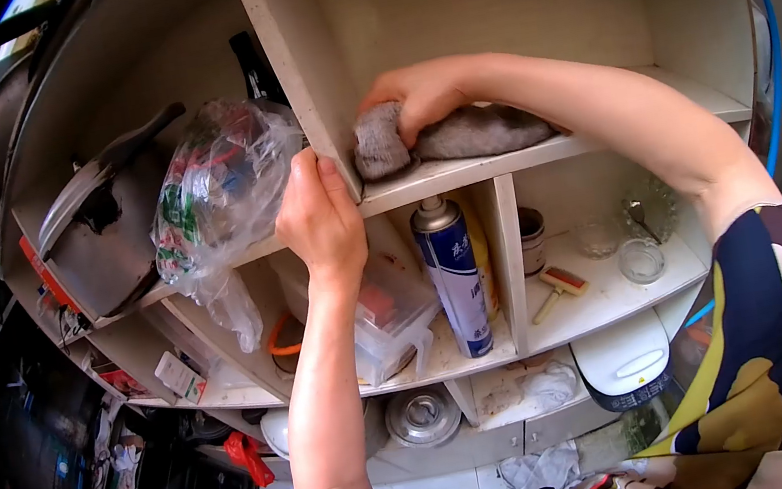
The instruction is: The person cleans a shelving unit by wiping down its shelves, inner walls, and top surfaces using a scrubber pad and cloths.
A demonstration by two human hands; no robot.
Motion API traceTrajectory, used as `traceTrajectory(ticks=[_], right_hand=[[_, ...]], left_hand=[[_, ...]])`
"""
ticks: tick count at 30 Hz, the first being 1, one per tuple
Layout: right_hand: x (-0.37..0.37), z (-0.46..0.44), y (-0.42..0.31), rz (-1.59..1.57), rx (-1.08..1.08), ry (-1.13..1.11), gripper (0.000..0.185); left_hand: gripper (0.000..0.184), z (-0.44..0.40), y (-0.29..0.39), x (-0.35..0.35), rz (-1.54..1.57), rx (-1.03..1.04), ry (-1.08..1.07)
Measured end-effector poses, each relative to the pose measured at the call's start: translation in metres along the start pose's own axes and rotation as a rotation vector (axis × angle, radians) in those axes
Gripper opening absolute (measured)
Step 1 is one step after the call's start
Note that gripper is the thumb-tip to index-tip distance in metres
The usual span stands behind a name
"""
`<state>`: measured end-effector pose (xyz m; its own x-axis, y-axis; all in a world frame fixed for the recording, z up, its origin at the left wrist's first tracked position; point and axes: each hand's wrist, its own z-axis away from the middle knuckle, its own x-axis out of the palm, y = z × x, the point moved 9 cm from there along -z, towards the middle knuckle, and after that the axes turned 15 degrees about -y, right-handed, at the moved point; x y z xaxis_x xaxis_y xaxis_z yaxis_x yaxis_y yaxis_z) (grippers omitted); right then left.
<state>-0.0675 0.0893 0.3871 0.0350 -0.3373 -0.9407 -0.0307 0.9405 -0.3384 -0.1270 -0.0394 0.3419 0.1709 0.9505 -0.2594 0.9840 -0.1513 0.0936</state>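
The right hand [424, 96] holds a grey cloth [485, 131], fingers bent over its left end, where the upper shelf [461, 173] meets the upright divider [287, 58]. The cloth lies directly under this nearer hand, its long axis running roughly 9 to 3 o'clock along the shelf. The left hand [319, 220] sits at 8 o'clock from the right, curled against the divider's front edge; whether it grips that or the plastic bag [224, 178] at 10 o'clock, I cannot tell.

A home kitchen, by its pressure cooker [89, 254], pot lid [424, 416] and glass dishes [642, 261].
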Motion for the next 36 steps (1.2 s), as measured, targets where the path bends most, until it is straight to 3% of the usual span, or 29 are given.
traceTrajectory(ticks=[5,7,9,12,15,16,20,23,26,28,30,31,33,36], right_hand=[[-0.002,-0.004,0.0,0.085,0.076,0.055,0.048],[0.013,0.001,-0.023,0.001,-0.056,-0.102,0.053],[0.015,0.004,-0.028,-0.022,-0.108,-0.12,0.053],[0.002,0.004,-0.009,-0.022,0.058,0.016,0.047],[0.009,0.003,-0.018,0.02,-0.015,-0.003,0.048],[0.013,0.005,-0.03,-0.04,-0.181,-0.01,0.046],[0.01,0.019,-0.029,-0.087,-0.13,-0.065,0.047],[-0.026,0.039,-0.003,-0.127,-0.101,0.026,0.049],[-0.071,0.091,0.054,-0.209,0.238,0.386,0.061],[-0.097,0.105,0.109,-0.063,0.394,0.451,0.068],[-0.097,0.118,0.133,0.154,0.634,0.392,0.071],[-0.095,0.115,0.146,0.156,0.634,0.398,0.071],[-0.061,0.095,0.174,0.15,0.74,0.033,0.068],[-0.06,0.071,0.165,0.257,0.668,-0.011,0.052]], left_hand=[[0.019,0.0,0.001,0.0,-0.025,0.019,0.02],[0.019,0.0,0.001,0.0,-0.035,0.009,0.017],[0.019,-0.001,0.001,0.0,-0.048,0.004,0.005],[0.019,0.001,-0.003,0.002,-0.008,-0.023,-0.027],[0.016,-0.002,-0.003,0.001,-0.038,-0.023,-0.011],[0.016,-0.001,-0.002,0.0,-0.068,-0.011,0.001],[0.018,0.001,-0.002,0.001,-0.065,-0.02,-0.011],[0.019,-0.001,-0.005,0.003,-0.052,-0.051,-0.037],[0.019,0.0,-0.003,0.002,-0.061,-0.036,-0.028],[0.018,0.0,-0.003,0.003,-0.053,-0.05,-0.038],[0.017,0.0,-0.003,0.003,-0.051,-0.056,-0.043],[0.017,0.0,-0.004,0.004,-0.052,-0.062,-0.054],[0.018,0.001,-0.002,0.002,-0.048,-0.042,-0.039],[0.019,0.002,-0.001,0.002,-0.024,-0.019,-0.018]])
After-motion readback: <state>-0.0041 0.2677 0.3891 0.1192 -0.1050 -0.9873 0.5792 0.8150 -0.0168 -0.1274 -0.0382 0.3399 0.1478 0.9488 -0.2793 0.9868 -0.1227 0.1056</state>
